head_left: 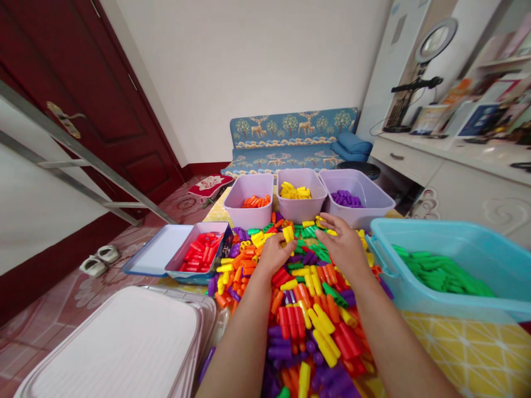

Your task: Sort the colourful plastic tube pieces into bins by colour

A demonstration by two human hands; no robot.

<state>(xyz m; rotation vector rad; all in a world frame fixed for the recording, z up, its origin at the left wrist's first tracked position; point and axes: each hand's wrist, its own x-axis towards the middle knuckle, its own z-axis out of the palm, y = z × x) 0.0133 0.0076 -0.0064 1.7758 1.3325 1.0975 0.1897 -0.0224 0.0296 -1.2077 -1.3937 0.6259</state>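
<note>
My left hand (274, 254) is closed around a short yellow plastic tube piece (288, 233), pinched between thumb and fingers above the pile. To its right, my right hand (343, 246) reaches over the far part of the pile with thumb and fingers apart. Loose yellow pieces (318, 221) lie close to its fingertips; whether it touches them I cannot tell. Beneath both hands spreads a mixed heap of plastic tube pieces (291, 321) in red, orange, yellow, green and purple, many joined side by side.
Lilac bins hold orange (248, 213), yellow (299, 209) and purple (357, 215) pieces behind the heap. A blue tub (448, 229) with green pieces stands right. At left is a tin (191, 275) of red pieces; nearer lie stacked white lids (112, 342).
</note>
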